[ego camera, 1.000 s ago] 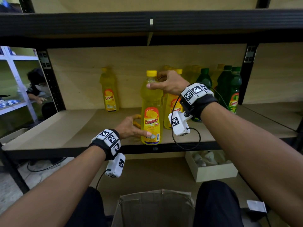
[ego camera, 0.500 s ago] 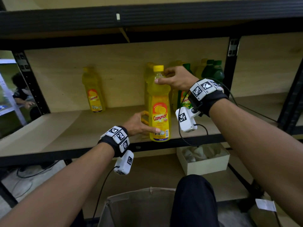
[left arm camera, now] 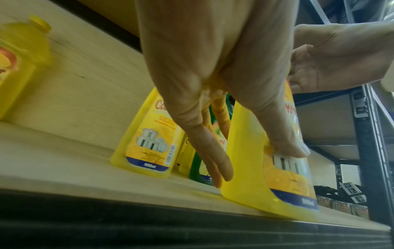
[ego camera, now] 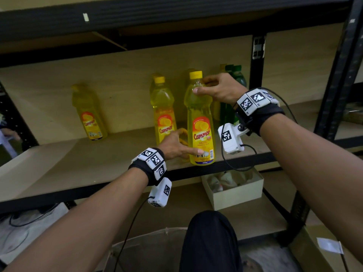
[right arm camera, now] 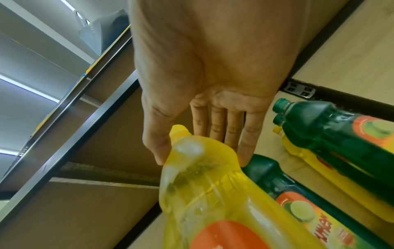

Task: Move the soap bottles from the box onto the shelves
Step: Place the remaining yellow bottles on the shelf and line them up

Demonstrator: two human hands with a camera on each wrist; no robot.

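Note:
A yellow soap bottle (ego camera: 201,107) with an orange label stands upright at the front edge of the wooden shelf (ego camera: 78,163). My right hand (ego camera: 200,86) grips its neck just under the yellow cap, thumb in front and fingers behind. My left hand (ego camera: 189,143) holds its base, with the thumb pressed on the label and the fingers behind. In the left wrist view the thumb (left arm camera: 292,148) lies on the bottle (left arm camera: 255,188). In the right wrist view my fingers (right arm camera: 243,151) wrap the bottle's neck (right arm camera: 198,168). The brown box (ego camera: 149,250) sits below, between my knees.
Two more yellow bottles (ego camera: 164,110) (ego camera: 89,114) stand further back on the shelf to the left. Green bottles (ego camera: 234,75) cluster behind my right hand, next to a black upright (ego camera: 257,75). A white carton (ego camera: 233,191) sits on the lower shelf.
Both hands have slid the held yellow bottle to the right along the shelf's front edge, away from the bottle it stood beside. My head has turned left and closer.

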